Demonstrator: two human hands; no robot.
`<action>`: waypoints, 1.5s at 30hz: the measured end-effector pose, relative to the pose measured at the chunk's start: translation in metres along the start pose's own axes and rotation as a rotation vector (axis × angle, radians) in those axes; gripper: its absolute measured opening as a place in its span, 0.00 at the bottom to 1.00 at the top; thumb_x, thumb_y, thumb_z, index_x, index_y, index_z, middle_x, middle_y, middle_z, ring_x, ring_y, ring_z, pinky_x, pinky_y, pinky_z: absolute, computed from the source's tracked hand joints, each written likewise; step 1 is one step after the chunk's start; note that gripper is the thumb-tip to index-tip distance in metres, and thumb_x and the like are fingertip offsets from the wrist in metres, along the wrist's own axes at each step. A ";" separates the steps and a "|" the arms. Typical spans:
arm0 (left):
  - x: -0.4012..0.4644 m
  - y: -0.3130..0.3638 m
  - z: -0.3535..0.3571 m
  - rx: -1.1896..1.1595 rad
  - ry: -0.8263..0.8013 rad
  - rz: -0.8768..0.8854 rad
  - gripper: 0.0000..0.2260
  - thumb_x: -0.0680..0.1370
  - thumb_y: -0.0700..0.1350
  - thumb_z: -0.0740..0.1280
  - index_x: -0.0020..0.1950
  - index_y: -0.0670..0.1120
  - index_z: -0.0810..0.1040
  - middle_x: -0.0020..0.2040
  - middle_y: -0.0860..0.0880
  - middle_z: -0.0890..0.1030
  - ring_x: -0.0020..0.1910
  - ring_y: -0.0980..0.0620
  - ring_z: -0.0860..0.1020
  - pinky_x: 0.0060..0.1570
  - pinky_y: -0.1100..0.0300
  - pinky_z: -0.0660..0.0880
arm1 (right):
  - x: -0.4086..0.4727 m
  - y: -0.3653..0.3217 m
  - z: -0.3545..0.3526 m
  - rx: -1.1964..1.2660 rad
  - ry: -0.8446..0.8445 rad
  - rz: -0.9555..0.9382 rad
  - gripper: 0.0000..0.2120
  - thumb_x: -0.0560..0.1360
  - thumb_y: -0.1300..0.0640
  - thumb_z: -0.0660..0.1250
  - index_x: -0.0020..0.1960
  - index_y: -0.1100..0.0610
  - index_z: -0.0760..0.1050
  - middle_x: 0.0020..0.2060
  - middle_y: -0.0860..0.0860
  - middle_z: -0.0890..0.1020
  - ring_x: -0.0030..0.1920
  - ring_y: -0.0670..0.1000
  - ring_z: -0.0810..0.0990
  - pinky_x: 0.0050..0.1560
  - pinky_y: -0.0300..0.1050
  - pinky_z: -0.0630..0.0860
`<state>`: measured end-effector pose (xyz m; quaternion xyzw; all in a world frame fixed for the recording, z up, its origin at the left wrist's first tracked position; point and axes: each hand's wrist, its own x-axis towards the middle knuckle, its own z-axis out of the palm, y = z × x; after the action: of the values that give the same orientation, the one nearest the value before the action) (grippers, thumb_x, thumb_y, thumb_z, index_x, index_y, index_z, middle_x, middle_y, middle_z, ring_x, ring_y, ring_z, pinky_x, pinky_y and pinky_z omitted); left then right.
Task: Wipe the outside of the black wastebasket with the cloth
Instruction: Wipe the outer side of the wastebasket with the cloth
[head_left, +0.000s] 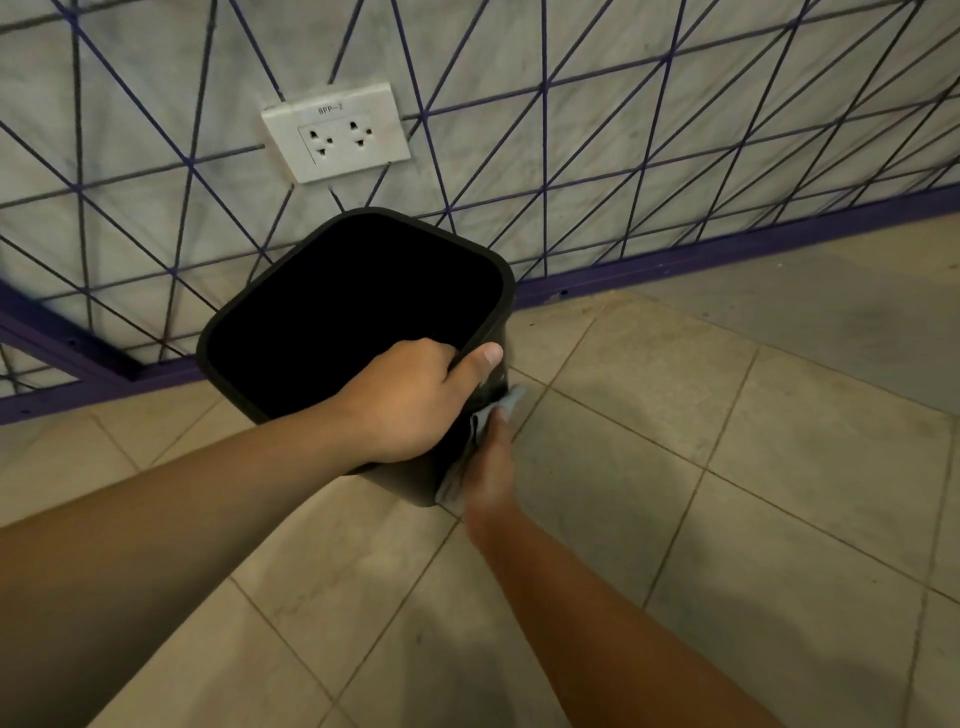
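Note:
The black wastebasket (260, 332) is tilted toward me near the wall, its dark opening facing up. My left hand (415, 400) grips the near rim, fingers inside and thumb along the outside edge. My right hand (491, 467) presses a grey cloth (511, 400) flat against the basket's right outer wall. The cloth shows above my fingertips and along the side of my hand; most of it is hidden under the palm. The right hand looks blurred.
A wall with purple diagonal lines (623, 156) stands close behind the basket, with a white double socket (335, 132) above it. A purple skirting strip (727, 249) runs along the wall's foot. Beige floor tiles (727, 467) spread to the right and toward me.

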<state>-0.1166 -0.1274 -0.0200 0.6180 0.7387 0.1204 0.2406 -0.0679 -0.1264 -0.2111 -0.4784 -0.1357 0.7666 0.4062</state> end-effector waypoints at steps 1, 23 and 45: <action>0.001 -0.001 0.001 -0.008 0.004 0.012 0.32 0.81 0.65 0.51 0.42 0.39 0.81 0.37 0.39 0.82 0.38 0.42 0.82 0.47 0.39 0.77 | 0.009 0.009 0.005 0.019 -0.008 -0.011 0.45 0.68 0.22 0.64 0.82 0.37 0.62 0.81 0.49 0.68 0.79 0.53 0.68 0.81 0.60 0.63; 0.007 -0.006 -0.004 -0.272 -0.004 -0.061 0.31 0.82 0.61 0.58 0.45 0.32 0.80 0.42 0.31 0.82 0.43 0.33 0.82 0.49 0.36 0.78 | 0.039 0.020 0.009 -0.106 0.009 -0.157 0.48 0.66 0.16 0.57 0.82 0.36 0.60 0.81 0.45 0.67 0.83 0.51 0.61 0.83 0.63 0.56; 0.006 -0.007 -0.003 -0.279 0.029 -0.077 0.29 0.82 0.59 0.60 0.41 0.33 0.78 0.37 0.31 0.80 0.37 0.33 0.81 0.41 0.38 0.78 | 0.034 0.034 -0.004 -0.105 -0.168 -0.201 0.46 0.74 0.22 0.61 0.85 0.42 0.57 0.81 0.45 0.67 0.81 0.47 0.65 0.83 0.59 0.61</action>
<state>-0.1244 -0.1231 -0.0220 0.5480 0.7413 0.2213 0.3180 -0.0883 -0.1232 -0.2546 -0.4171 -0.2564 0.7513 0.4426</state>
